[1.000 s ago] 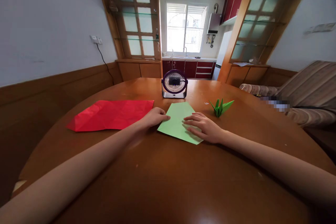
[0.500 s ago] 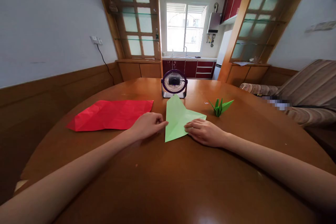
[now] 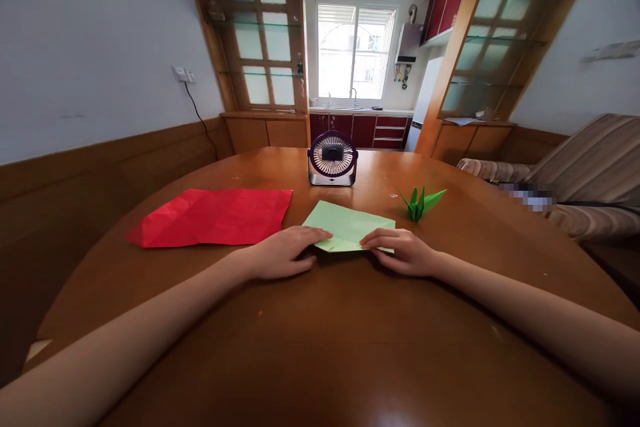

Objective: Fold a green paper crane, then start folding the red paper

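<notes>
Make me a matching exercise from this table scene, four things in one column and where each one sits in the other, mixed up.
Things:
1. light green paper
2. red paper
3. small fan
4. green paper crane

Places:
A. far side of the table, middle
B. left of the left hand
C. under the fingertips of both hands
D. beyond the right hand

Pairs: 1-C, 2-B, 3-A, 4-D

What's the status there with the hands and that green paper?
Left hand and right hand press the light green paper's near edge. Paper flat on table. Nothing obstructing.
</notes>
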Tool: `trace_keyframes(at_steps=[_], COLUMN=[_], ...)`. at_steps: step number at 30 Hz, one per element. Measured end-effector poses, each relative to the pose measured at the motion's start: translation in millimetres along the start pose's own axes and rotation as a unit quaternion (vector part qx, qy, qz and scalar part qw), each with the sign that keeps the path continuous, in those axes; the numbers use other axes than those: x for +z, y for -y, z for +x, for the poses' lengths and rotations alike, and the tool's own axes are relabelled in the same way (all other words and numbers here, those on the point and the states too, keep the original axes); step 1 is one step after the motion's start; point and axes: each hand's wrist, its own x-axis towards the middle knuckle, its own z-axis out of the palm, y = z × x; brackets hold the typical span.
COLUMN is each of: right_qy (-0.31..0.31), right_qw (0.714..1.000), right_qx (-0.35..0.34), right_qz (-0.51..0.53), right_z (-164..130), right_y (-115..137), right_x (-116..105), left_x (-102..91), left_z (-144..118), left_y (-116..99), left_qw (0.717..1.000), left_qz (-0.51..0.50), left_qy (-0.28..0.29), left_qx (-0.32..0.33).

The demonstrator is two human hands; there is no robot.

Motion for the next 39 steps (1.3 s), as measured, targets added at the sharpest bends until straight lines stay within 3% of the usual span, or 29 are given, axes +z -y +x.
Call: trace_keyframes(at_steps=[5, 11, 16, 23, 29, 34, 39], right_qy=[-0.004, 0.027, 0.023, -0.002, -0.042, -0.037, -0.023], right_qw=[0.999, 0.997, 0.995, 0.985, 0.962, 0.961, 0.963], right_qx=[0.035, 0.068, 0.093, 0.168, 0.266, 0.273, 0.263], right_qz=[0.012, -0.015, -0.001, 0.044, 0.035, 0.006, -0.048], right_z=[0, 0, 1, 1, -4, -3, -2], right_y=[-1, -1, -3, -8, -14, -12, -8], right_x=[-3, -4, -2, -1, 3, 4, 4], left_x=[4.9, 9.9, 12.8, 7.4, 11.1, 12.0, 13.9], left_z=[3, 4, 5, 9, 10, 11, 11], left_y=[-4, -9, -11, -10, -6, -10, -12], left_qw=[0.997, 0.995, 0.984, 0.944, 0.960, 0.970, 0.963], left_qz=[0.032, -0.031, -0.135, -0.284, -0.157, -0.015, 0.116], left_qy=[-0.048, -0.085, -0.110, -0.080, -0.116, -0.098, -0.070], left_qx=[0.044, 0.050, -0.029, -0.145, -0.201, -0.220, -0.235])
